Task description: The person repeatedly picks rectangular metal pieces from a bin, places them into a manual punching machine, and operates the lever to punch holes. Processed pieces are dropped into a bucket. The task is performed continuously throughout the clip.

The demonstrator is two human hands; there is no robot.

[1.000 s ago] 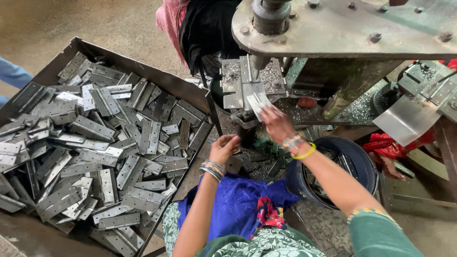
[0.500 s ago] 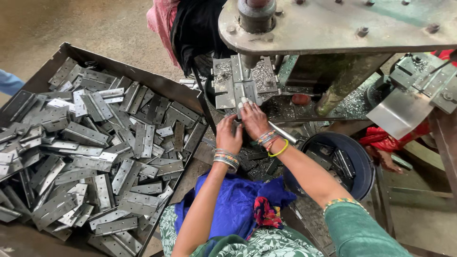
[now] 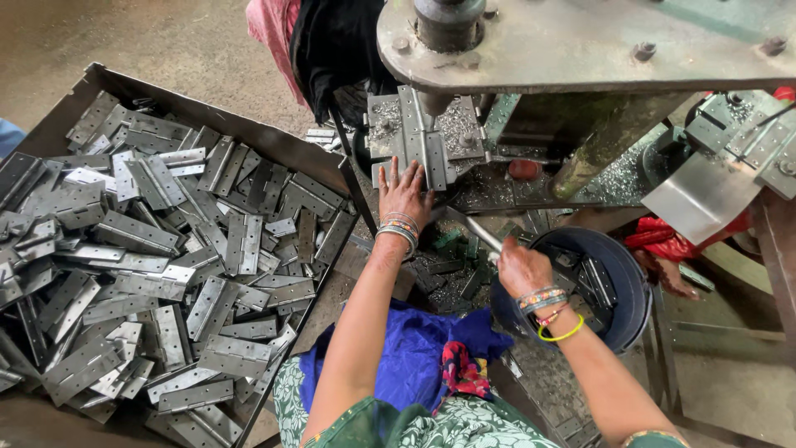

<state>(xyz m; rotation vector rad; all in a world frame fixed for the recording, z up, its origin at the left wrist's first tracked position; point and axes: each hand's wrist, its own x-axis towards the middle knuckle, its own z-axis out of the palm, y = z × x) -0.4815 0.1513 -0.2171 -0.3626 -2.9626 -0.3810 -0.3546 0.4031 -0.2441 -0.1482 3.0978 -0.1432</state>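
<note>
Right hand dropped from press to dark bucket rim, fist closed on lever. Left hand fingers spread, flat on hinge seated in press fixture. Step: positioning. Next: clear left fingers, then pull.

Hinges left, tub right, press ahead.

press head overhangs the hinge plate; open approach only from the front, between tray and bucket.
</note>
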